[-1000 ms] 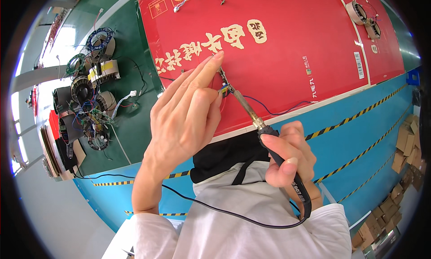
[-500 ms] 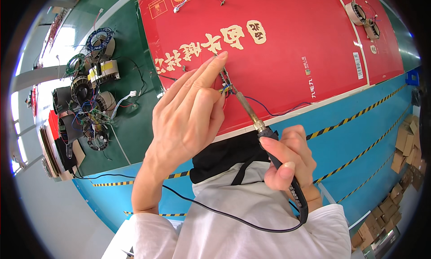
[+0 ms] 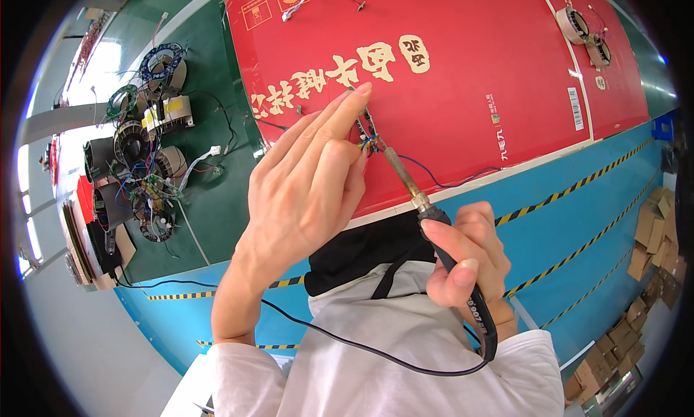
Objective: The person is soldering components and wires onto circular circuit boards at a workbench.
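My right hand [image 3: 466,254] is closed around the black handle of a soldering iron [image 3: 402,172]. The iron slants up and to the left, its tip at a small dark part with thin coloured wires [image 3: 372,143]. My left hand [image 3: 307,189] lies over that part from the left, index finger stretched forward and the other fingers bent round it. Much of the part is hidden under the fingers, so its exact kind is unclear. A blue wire [image 3: 434,180] runs from it to the right across the red cardboard sheet [image 3: 448,77].
On the green table [image 3: 206,70] at left, several motor parts with wires [image 3: 148,160] lie piled. Two ring-shaped motor parts [image 3: 573,26] sit at far right. White connector leads [image 3: 296,8] lie at the sheet's far edge. The iron's black cord [image 3: 347,337] loops across my lap.
Both hands, the iron and the wired part have shifted very slightly to the right. The grips stay the same, and the tip remains at the part.
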Available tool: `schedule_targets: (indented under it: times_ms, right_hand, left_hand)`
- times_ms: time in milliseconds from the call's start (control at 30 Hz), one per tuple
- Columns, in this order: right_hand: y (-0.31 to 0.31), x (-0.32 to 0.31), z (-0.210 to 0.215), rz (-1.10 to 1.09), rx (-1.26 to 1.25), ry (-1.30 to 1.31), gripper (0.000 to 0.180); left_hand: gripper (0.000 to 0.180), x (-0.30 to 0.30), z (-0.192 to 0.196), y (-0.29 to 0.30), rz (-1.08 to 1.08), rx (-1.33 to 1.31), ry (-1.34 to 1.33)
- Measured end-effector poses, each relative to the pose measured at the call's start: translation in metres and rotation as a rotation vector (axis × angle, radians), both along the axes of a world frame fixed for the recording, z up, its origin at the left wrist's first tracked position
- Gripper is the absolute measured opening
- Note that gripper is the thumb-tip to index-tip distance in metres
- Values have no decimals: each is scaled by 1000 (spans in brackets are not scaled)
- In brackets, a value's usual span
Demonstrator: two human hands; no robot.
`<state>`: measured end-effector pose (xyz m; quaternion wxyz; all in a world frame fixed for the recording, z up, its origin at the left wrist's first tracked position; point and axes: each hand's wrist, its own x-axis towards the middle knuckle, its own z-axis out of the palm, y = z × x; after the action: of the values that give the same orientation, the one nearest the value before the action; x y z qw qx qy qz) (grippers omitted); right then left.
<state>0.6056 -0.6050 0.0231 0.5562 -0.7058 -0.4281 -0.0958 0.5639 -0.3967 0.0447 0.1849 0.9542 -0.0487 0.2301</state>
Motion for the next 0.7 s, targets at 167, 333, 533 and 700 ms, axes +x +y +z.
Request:
schedule_targets:
  times_ms: [167,333,533,700]
  right_hand:
    - [0,1,1,3,-23,-1,30]
    - [-2,2,2,6,-36,2,30]
    - [-1,1,3,-9,-29,-1,29]
    - [0,1,2,-12,-17,3,29]
  left_hand:
    - [22,2,0,-1,-3,1,6]
    - [22,1,1,-3,2,4,33]
    - [23,2,1,-2,-2,4,29]
    - [23,3,0,-3,0,9,34]
